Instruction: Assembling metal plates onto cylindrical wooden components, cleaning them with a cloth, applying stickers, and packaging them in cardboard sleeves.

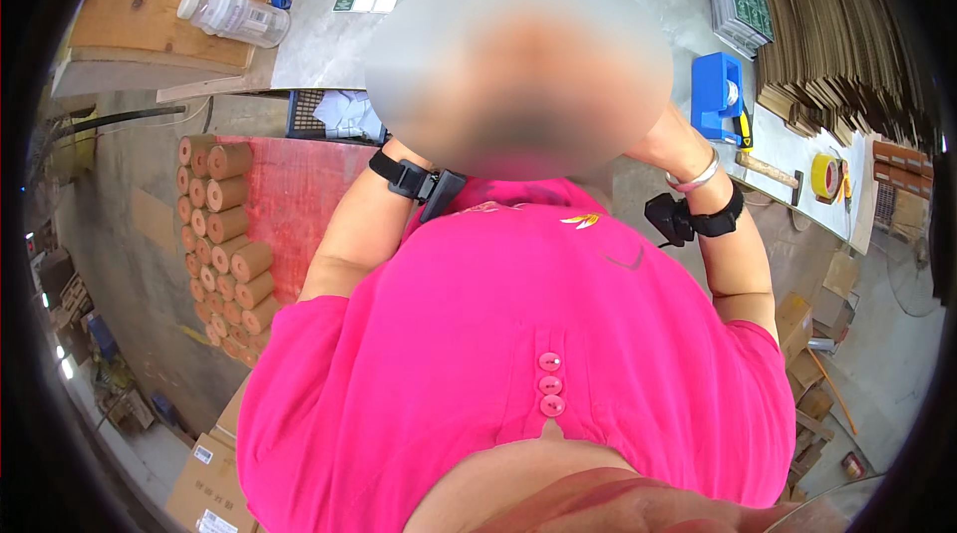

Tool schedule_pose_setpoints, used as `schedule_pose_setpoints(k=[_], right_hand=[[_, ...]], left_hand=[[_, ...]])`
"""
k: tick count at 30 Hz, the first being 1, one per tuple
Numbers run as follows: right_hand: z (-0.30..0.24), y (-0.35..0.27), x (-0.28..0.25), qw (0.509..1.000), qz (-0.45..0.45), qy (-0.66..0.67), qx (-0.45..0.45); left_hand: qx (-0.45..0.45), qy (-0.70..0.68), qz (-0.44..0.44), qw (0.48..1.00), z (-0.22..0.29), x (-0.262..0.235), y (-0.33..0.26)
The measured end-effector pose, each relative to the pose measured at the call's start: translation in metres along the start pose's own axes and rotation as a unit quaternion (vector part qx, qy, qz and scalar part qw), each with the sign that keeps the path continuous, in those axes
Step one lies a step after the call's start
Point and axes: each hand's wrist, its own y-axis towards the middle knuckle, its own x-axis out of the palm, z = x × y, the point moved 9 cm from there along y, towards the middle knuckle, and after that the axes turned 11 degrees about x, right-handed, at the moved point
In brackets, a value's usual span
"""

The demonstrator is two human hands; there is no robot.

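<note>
Both bare arms angle forward and inward toward the worktop; the left hand and right hand are blurred (how open, or holding what, I can't tell). A blue dispenser sits there, near the right hand.

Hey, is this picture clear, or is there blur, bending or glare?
In the head view, a smooth oval blur hides both bare hands; in the head view, the three round pink buttons look fairly crisp, the smooth grey tabletop bends toward the dark rim, and small white lights glare at far left.
</note>
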Motion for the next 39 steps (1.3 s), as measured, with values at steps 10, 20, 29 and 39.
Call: schedule_pose_setpoints(k=[10, 20, 29, 39], right_hand=[[-0.027, 0.007, 0.022, 0.998, -0.047, -0.007, -0.029], [0.045, -0.001, 0.005, 0.984, 0.034, -0.077, 0.156], [0.027, -0.015, 0.016, 0.985, 0.045, -0.096, 0.138], [0.008, -0.018, 0.019, 0.990, 0.073, -0.074, 0.093]], left_hand=[[0.035, 0.057, -0.037, 0.997, -0.001, 0.002, 0.001], [0.156, 0.285, -0.002, 0.946, 0.059, -0.003, 0.001], [0.183, 0.336, 0.049, 0.923, 0.066, 0.002, -0.013], [0.180, 0.357, 0.081, 0.913, 0.068, -0.004, -0.014]])
